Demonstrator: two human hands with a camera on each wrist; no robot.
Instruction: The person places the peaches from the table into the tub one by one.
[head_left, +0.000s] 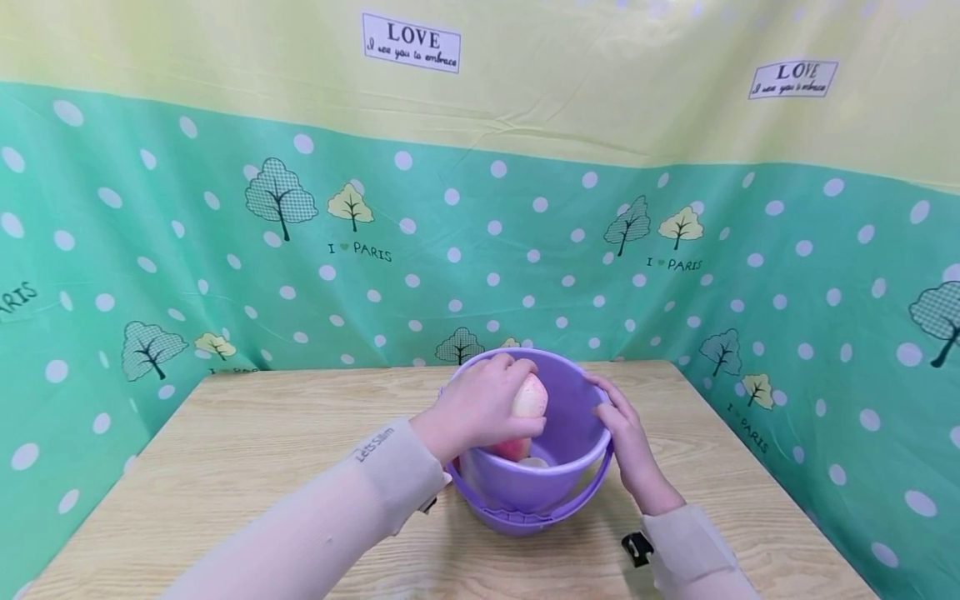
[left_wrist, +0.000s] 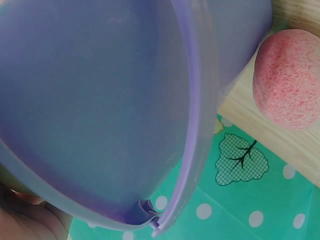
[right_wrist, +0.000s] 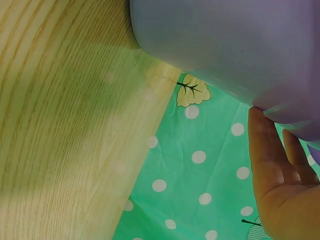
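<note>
A purple bucket (head_left: 525,487) stands on the table, its handle (head_left: 555,518) hanging down the near side. My left hand (head_left: 480,404) holds a pink-and-white peach (head_left: 530,397) inside the bucket's mouth. Below it, a redder peach (head_left: 512,450) lies in the bucket beside a pale piece (head_left: 534,462) that is mostly hidden. My right hand (head_left: 630,442) grips the right rim; in the right wrist view its fingers (right_wrist: 262,135) touch the outer wall. Another pink peach-like fruit (left_wrist: 287,80) rests on the table outside the bucket in the left wrist view.
Light wooden tabletop (head_left: 300,442) lies around the bucket. A green, white-dotted cloth (head_left: 420,275) with printed trees hangs behind and along both sides. Black strap clips (head_left: 637,548) show near the wrists.
</note>
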